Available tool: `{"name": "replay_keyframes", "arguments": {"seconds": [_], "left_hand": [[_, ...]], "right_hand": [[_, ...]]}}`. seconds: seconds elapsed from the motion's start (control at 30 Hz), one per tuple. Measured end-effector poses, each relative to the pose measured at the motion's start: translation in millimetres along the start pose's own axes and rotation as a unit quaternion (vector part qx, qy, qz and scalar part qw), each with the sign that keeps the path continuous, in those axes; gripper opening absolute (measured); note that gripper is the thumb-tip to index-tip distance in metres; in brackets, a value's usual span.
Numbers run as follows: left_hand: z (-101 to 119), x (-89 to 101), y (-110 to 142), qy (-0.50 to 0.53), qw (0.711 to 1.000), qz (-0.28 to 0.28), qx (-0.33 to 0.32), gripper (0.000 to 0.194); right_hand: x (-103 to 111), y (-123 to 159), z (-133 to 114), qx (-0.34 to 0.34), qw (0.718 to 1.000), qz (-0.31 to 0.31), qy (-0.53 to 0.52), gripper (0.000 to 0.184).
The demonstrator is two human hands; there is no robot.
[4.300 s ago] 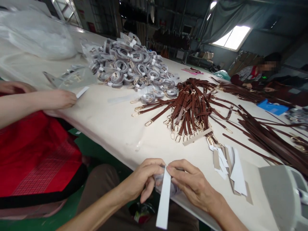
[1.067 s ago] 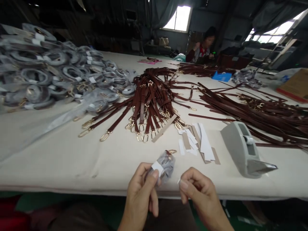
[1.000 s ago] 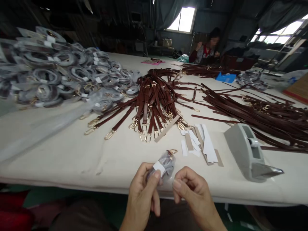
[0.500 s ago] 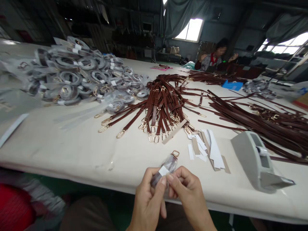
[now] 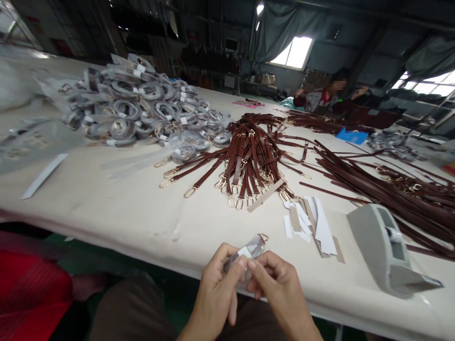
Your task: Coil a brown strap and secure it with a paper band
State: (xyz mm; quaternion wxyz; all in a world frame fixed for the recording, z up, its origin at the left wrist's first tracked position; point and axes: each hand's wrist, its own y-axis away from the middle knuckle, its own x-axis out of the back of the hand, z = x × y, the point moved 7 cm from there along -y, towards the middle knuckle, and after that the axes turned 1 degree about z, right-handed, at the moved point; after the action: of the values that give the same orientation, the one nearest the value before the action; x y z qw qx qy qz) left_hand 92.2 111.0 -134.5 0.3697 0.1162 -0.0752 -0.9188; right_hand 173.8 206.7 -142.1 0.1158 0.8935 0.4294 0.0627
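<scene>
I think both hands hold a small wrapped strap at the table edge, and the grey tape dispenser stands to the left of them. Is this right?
Not quite. In the head view the grey tape dispenser stands to the right of the hands, not the left. The left hand and right hand do hold the wrapped strap.

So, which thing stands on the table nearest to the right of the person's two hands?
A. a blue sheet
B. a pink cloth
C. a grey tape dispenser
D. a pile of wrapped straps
C: the grey tape dispenser stands at the table's near right edge, just right of the right hand and left hand, which pinch a small wrapped strap bundle.
</scene>
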Motion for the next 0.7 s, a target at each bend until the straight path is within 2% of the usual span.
{"name": "replay_keyframes", "arguments": {"seconds": [0.17, 0.23, 0.27, 0.3, 0.37, 0.4, 0.43, 0.5, 0.57, 0.7], "left_hand": [[0.9, 4.8, -1.7, 0.028, 1.000, -0.008, 0.002, 0.035], [1.5, 9.1, -3.5, 0.035, 0.999, -0.007, -0.005, 0.037], [1.7, 11.0, -4.3, 0.035, 0.999, -0.008, -0.008, 0.038], [2.0, 12.3, -5.0, 0.033, 0.999, -0.009, -0.011, 0.038], [2.5, 12.6, -6.0, 0.033, 0.999, -0.014, -0.015, 0.038], [2.7, 11.5, -6.3, 0.035, 0.999, -0.019, -0.015, 0.037], [2.8, 9.8, -6.4, 0.036, 0.999, -0.027, -0.014, 0.037], [2.7, 6.2, -6.0, 0.037, 0.998, -0.043, -0.010, 0.038], [2.7, 6.2, -5.0, 0.035, 0.998, -0.044, -0.010, 0.038], [-4.4, 10.8, -1.4, 0.038, 0.999, -0.027, 0.010, 0.037]], "right_hand": [[12.0, 9.8, -1.3, 0.036, 0.982, -0.002, 0.184, 0.048], [22.5, 14.9, -10.1, 0.081, 0.967, 0.035, 0.237, 0.047], [26.5, 18.0, -19.2, 0.126, 0.956, 0.055, 0.258, 0.046], [27.8, 22.0, -31.8, 0.193, 0.939, 0.067, 0.276, 0.041], [21.6, 33.1, -60.0, 0.354, 0.880, 0.065, 0.310, 0.020], [15.1, 37.9, -71.1, 0.417, 0.844, 0.050, 0.334, 0.019], [7.4, 40.3, -78.9, 0.459, 0.809, 0.029, 0.365, 0.030], [-8.2, 36.9, -85.3, 0.477, 0.757, -0.019, 0.446, 0.044], [-20.0, 29.8, -84.4, 0.458, 0.720, -0.062, 0.518, 0.045], [-33.8, 22.6, -73.6, 0.460, 0.670, -0.120, 0.570, 0.048]]}}
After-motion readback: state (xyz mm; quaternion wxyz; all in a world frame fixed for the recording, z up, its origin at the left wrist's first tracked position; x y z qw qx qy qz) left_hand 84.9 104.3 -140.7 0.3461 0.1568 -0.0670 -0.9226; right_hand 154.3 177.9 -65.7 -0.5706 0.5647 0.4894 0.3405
